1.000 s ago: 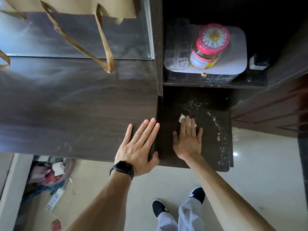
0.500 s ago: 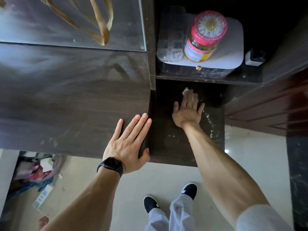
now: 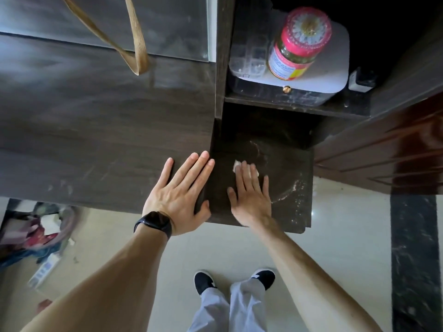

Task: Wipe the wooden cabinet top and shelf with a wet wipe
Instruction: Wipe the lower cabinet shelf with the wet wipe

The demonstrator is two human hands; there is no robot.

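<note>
On the lower shelf [image 3: 282, 164], the wet wipe [image 3: 239, 166] lies under the straight fingers [image 3: 248, 178] of the right hand [image 3: 251, 200], peeking out at 12 o'clock. Unpinched, it may slip free, missing the dust [image 3: 291, 188] at 3 o'clock. The left hand [image 3: 179, 195] rests flat, fingers spread, on the cabinet top [image 3: 96, 140].

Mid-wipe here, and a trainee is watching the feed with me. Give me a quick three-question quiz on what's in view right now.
1. True or false: the left hand lies flat on the cabinet top.
2. The right hand presses the wet wipe on: A) the cabinet top, B) the lower shelf, C) the left hand.
3. Which wrist wears the black watch?
Key: 1 true; 2 B; 3 left.
</note>
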